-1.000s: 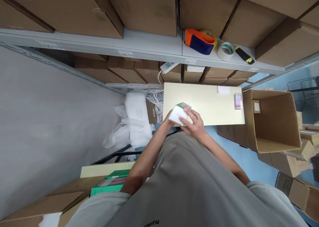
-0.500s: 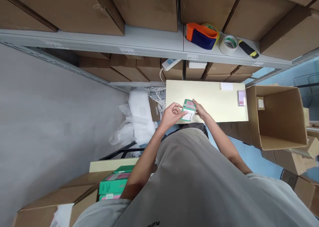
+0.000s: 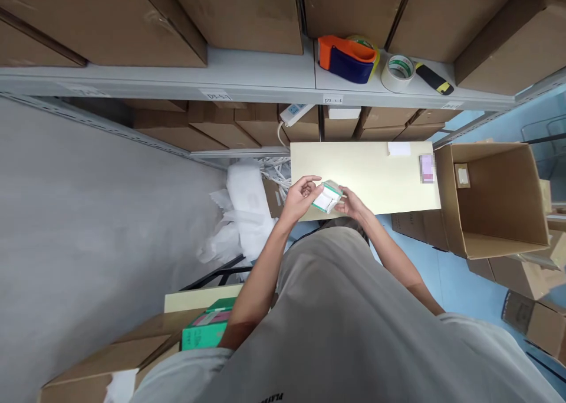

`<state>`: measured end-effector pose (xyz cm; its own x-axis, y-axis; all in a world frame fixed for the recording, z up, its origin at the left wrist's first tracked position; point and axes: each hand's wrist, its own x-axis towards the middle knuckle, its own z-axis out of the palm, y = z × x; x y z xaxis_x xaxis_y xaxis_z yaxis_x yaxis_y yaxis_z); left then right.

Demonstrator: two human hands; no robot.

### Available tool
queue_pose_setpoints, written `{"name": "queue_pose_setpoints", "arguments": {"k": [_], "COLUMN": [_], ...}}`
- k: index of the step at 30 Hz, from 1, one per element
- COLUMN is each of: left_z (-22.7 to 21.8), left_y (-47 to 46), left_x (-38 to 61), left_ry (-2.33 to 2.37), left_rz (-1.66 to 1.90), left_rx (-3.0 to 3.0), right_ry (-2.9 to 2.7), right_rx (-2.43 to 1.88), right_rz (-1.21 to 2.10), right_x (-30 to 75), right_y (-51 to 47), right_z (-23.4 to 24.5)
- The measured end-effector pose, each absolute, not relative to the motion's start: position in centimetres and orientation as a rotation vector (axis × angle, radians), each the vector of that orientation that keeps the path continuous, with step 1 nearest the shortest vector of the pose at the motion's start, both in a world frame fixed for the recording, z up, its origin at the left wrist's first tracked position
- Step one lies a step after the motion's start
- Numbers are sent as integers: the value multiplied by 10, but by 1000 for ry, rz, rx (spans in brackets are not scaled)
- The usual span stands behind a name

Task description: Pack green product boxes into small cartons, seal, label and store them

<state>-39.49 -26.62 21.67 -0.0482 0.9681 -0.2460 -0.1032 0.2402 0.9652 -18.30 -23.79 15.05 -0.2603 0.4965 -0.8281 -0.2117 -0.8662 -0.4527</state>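
A small green-edged box (image 3: pixel 328 197) with a white face turned up is held between my hands, over the near edge of the cream table (image 3: pixel 362 173). My left hand (image 3: pixel 302 197) grips its left side, thumb on the white face and the other fingers curled. On the right side, my right hand (image 3: pixel 351 203) has its fingertips against the box. What is inside the box, if anything, cannot be made out. Farther right on the table lie a small purple packet (image 3: pixel 427 169) and a white slip (image 3: pixel 398 148).
A shelf (image 3: pixel 260 72) with cartons runs across the back, bearing an orange-and-blue tape dispenser (image 3: pixel 347 59), a tape roll (image 3: pixel 398 73) and a utility knife (image 3: pixel 434 78). An open carton (image 3: pixel 499 202) stands right. White foam wrap (image 3: pixel 250 208) and larger green boxes (image 3: pixel 206 332) are at left.
The small box has turned in my hands: its pink-and-green face has tipped out of sight and the white face shows more. The whole view has shifted slightly.
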Motion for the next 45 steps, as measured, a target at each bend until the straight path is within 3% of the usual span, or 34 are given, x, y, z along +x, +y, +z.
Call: {"name": "queue_pose_setpoints", "arguments": {"k": [4, 8, 13, 37, 45], "left_z": [191, 179, 198, 236, 230], "left_y": [-287, -297, -296, -278, -279], "left_x": [-391, -383, -385, -394, -395], "left_ry": [1155, 948, 728, 852, 833], "left_rz": [1177, 1025, 862, 824, 817], "left_rx": [507, 172, 150, 247, 210], "right_ry": [-609, -865, -891, -751, -759], "right_rx": [-1410, -1359, -1393, -1440, -1446], "right_rz": [1718, 1567, 1667, 1904, 1926], "right_x": [-165, -164, -178, -184, -187], "right_y": [-205, -182, -180, -194, -196], "right_z": [170, 191, 202, 192, 191]}}
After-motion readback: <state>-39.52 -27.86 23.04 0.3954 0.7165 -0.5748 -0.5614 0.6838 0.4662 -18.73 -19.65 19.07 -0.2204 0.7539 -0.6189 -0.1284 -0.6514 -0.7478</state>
